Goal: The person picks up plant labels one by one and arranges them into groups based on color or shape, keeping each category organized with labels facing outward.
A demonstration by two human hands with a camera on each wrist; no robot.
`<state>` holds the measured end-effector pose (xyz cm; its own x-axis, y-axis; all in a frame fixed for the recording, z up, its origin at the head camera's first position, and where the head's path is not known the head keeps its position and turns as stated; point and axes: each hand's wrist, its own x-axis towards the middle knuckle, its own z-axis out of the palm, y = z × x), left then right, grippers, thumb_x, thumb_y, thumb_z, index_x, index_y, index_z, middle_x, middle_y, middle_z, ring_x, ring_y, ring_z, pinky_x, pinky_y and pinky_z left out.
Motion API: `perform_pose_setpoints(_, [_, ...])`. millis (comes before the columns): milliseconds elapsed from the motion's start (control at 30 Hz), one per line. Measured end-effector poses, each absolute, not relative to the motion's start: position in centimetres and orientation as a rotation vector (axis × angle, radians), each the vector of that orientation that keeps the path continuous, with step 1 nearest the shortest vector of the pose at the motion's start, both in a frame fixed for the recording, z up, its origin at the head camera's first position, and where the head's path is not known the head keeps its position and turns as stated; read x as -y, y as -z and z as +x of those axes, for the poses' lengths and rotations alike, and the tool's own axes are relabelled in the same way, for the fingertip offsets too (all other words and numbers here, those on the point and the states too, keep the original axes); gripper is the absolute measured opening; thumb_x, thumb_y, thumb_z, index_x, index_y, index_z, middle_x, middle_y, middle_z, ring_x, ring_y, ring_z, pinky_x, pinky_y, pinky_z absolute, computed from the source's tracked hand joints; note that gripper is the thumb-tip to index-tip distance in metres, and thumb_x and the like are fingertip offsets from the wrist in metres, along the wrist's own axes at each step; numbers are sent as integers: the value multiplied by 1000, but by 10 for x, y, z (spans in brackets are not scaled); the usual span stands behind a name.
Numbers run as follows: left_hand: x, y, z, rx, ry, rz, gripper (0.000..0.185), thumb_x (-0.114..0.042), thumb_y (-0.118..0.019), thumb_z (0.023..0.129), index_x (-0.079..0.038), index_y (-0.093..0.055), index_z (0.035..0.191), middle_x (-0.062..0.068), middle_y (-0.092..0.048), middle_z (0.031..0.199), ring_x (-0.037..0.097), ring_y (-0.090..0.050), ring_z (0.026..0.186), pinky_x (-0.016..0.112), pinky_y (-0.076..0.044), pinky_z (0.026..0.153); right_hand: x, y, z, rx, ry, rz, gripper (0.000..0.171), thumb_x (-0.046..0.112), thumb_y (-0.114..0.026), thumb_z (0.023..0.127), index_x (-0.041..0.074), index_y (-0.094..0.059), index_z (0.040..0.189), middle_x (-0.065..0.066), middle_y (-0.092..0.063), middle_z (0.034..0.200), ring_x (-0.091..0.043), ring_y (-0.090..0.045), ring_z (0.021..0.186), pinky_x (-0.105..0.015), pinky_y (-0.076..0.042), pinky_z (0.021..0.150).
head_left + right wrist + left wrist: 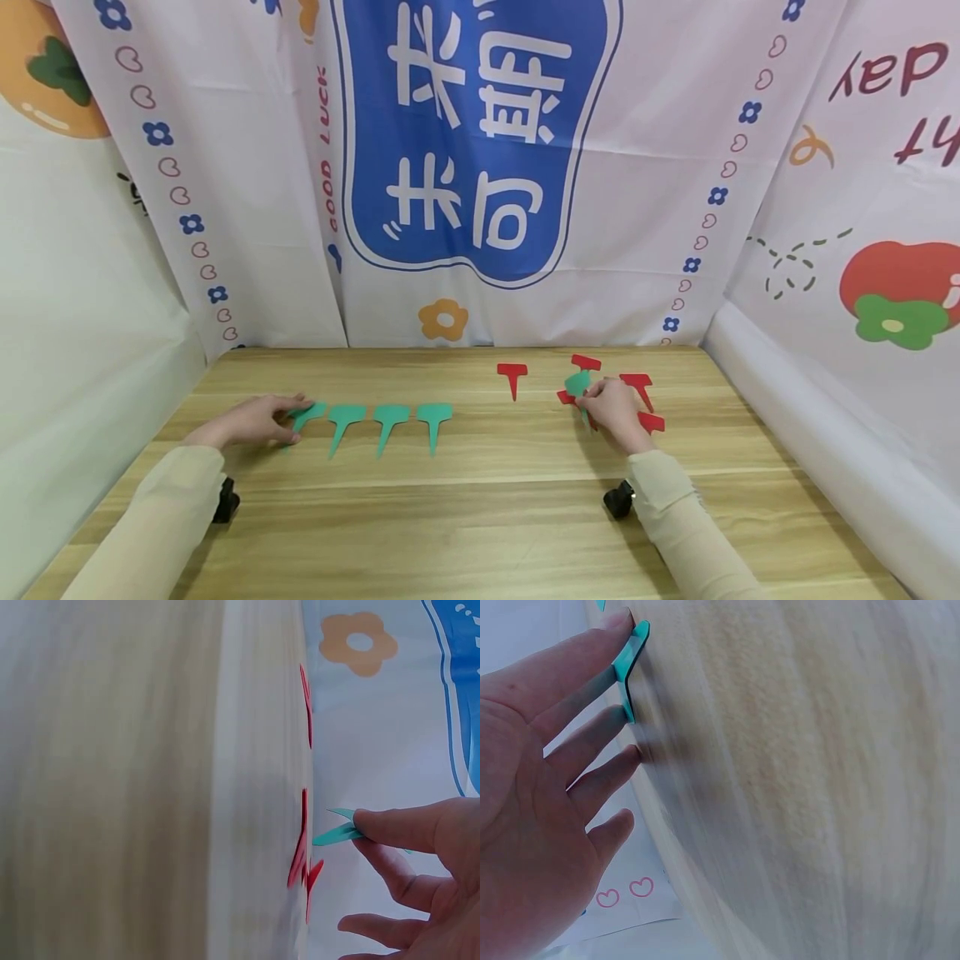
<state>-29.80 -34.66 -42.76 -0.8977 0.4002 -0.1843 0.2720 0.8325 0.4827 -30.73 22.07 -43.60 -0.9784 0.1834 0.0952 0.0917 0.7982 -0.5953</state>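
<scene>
In the head view my right hand (617, 410) pinches a green T-shaped plant label (577, 383) between thumb and fingers, held over a loose group of red plant labels (586, 363). The right wrist view shows this green label (337, 835) in the fingertips, its narrow end near the red labels (298, 862). On the left, my left hand (258, 419) touches the leftmost green label (309, 411) of a row, its fingers fairly straight. That label (634, 656) is at the fingertips in the left wrist view. More green labels (392, 414) lie to its right, stems toward me.
One red label (513, 370) lies apart, left of the red group. Another red label (652, 422) is partly behind my right hand. A printed cloth (637, 208) hangs behind the wooden table (480, 525), with white cloth walls at both sides.
</scene>
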Motion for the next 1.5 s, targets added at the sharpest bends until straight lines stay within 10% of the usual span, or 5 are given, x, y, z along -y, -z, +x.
perform_pose_setpoints(267, [347, 429, -300, -2733, -657, 510, 71, -35, -73, 81, -5, -46, 140, 25, -29, 150, 55, -24, 133, 70, -26, 101, -205, 434, -306, 2824, -959, -140, 19, 21, -77, 79, 4, -70, 72, -9, -67, 85, -22, -59, 77, -24, -45, 54])
perform_pose_setpoints(900, [346, 428, -298, -2735, -653, 506, 70, -34, -72, 81, -4, -46, 139, 26, -29, 150, 56, -23, 133, 71, -24, 101, -171, 435, -308, 2892, -964, -103, 22, 21, -75, 79, 8, -65, 64, -23, -50, 138, -30, -50, 123, -42, -49, 89])
perform_pose_setpoints(1267, [345, 425, -298, -2740, -645, 507, 69, -33, -73, 81, -4, -47, 139, 26, -29, 150, 56, -23, 133, 71, -25, 100, -152, 433, -304, 2884, -959, -39, 28, 19, -76, 78, 9, -63, 55, -8, -72, 86, -23, -59, 103, -44, -47, 95])
perform_pose_setpoints(1500, [345, 427, -299, -2735, -651, 503, 70, -34, -73, 81, -4, -47, 139, 26, -29, 150, 56, -23, 133, 71, -25, 100, -139, 433, -304, 2907, -942, -38, 31, 21, -76, 77, 13, -61, 50, 0, -66, 72, -23, -59, 102, -67, -34, 98])
